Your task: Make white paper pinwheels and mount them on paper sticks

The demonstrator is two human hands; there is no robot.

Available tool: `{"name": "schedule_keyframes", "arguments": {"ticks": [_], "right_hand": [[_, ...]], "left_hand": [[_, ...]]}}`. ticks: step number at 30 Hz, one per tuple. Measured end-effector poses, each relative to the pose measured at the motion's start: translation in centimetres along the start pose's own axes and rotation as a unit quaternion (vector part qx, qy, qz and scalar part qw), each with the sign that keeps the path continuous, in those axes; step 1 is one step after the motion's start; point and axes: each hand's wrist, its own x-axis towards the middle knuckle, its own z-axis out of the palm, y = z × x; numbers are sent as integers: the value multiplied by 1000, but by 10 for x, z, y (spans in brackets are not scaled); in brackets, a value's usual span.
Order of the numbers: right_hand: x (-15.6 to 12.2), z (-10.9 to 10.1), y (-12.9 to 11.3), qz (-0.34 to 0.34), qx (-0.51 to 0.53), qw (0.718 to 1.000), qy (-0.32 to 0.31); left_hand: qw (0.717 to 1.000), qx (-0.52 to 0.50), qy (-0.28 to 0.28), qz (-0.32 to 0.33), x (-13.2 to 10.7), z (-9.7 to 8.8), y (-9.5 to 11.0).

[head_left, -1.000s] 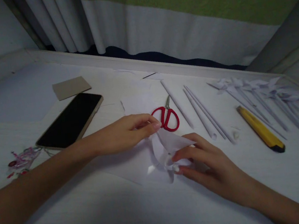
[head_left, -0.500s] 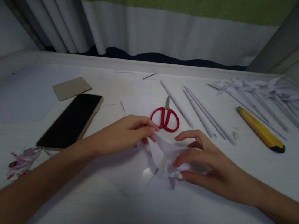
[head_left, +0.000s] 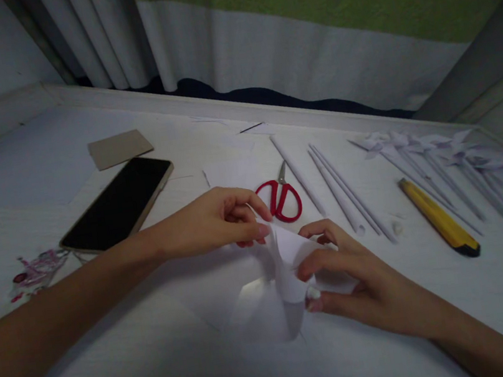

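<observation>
Near the front edge of the white table, a white paper piece is held by both hands. It is thin, creased and partly folded. Its lower part lies flat on the table, while one flap is raised. The long axis runs roughly from the near edge away from the person, and the raised tip points up and away. The middle of the piece is pinched between thumb and forefinger of the right hand. The raised tip is gripped by the closed fingertips of the left hand.

Just behind the hands one pair of red scissors is seen. To the right lies one yellow utility knife. Three rolled paper sticks can be made out between them. One dark phone and one cardboard piece lie further left. Several finished paper pinwheels are laid at the far right; their number cannot be told.
</observation>
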Motion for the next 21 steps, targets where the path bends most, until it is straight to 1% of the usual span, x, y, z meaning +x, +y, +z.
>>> {"name": "schedule_keyframes", "arguments": {"ticks": [2,5,8,12,15,18,21], "right_hand": [[0,-1,0,-11,26,1000,-6],[-1,-2,2,-16,60,998,-20],[-1,-3,3,-15,79,997,-15],[-2,-3,4,-22,73,997,1],[-2,-3,4,-36,64,997,2],[-1,-4,2,-43,57,997,-23],[-2,-5,-1,-51,45,997,-45]], "left_hand": [[1000,-9,1,7,0,1,1],[1000,7,-2,19,0,2,3],[1000,15,-10,24,0,1,4],[1000,-9,-21,17,0,0,3],[998,-32,-46,16,-1,-1,1],[996,-64,-69,11,-1,-1,-1],[993,-101,-68,-7,0,0,-4]]}}
